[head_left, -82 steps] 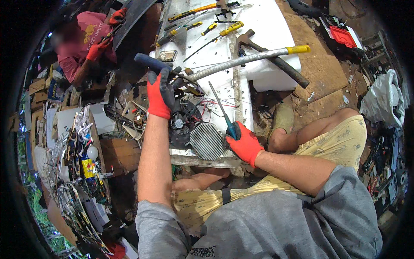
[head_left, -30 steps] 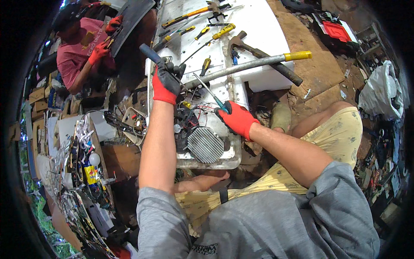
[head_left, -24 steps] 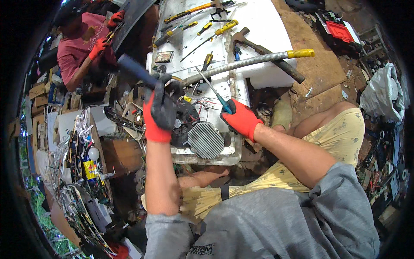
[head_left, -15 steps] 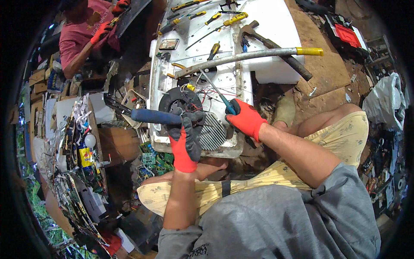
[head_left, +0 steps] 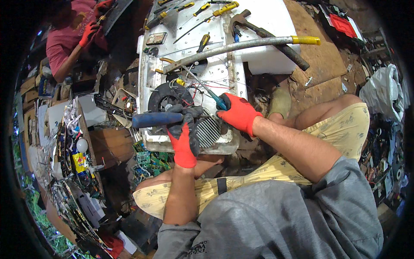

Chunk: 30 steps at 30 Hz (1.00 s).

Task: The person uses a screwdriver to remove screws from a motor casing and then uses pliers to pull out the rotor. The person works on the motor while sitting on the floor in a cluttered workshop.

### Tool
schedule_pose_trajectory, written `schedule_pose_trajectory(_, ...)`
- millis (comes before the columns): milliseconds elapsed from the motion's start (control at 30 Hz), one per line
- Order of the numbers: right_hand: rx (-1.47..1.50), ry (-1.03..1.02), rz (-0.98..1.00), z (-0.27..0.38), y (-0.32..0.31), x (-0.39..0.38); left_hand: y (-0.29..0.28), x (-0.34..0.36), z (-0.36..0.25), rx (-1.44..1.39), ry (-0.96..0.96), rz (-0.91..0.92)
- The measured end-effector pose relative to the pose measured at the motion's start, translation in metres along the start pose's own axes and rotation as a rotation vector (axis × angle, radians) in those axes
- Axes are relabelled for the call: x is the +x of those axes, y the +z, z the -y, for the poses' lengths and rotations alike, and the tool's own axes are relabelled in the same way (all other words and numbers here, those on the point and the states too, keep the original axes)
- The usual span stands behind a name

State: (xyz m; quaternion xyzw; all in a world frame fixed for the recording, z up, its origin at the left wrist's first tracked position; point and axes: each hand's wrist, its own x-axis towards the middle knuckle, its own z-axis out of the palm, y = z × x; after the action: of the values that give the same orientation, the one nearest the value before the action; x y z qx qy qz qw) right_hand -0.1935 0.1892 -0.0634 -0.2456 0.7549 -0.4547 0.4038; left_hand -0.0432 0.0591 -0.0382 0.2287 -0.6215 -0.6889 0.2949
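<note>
My left hand [head_left: 184, 140], in a red glove with dark palm and fingers, is closed around a tool with a thick blue handle [head_left: 156, 119]; its working end is hidden. Just beyond the hand lies a round black part [head_left: 164, 96] with a hub and thin wires [head_left: 202, 90] running from it. Beside my left hand rests a striped round grille [head_left: 208, 133]. My right hand [head_left: 239, 114], gloved in red, is closed on a screwdriver [head_left: 211, 93] with a teal handle. Its long shaft points away to the far left, toward a ribbed metal tube [head_left: 233, 48].
A claw hammer [head_left: 276, 42] lies under the tube. Several yellow-and-black screwdrivers [head_left: 203, 43] lie farther back on the white panel [head_left: 185, 30]. Another person [head_left: 79, 34] works at the far left. Scrap and wires [head_left: 82, 146] pile up at left; a white bag [head_left: 384, 93] sits at right.
The view has shifted, so the panel and its tools appear farther left and higher. Both hands keep their tools; the blue handle sits slightly lower against the round black part.
</note>
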Motion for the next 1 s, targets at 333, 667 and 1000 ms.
schedule_pose_trajectory(333, -0.09, -0.067, 0.066, 0.0, 0.005, -0.004, 0.002, -0.015, 0.03, 0.493, 0.126, -0.011)
schedule_pose_trajectory(667, -0.059, -0.084, 0.037, -0.004, 0.012, -0.006, -0.007, -0.019, 0.066, 0.699, 0.233, -0.222)
schedule_pose_trajectory(1000, -0.071, -0.039, 0.086, -0.004, 0.006, -0.007, -0.02, -0.01, 0.07, 0.975, 0.404, -0.198)
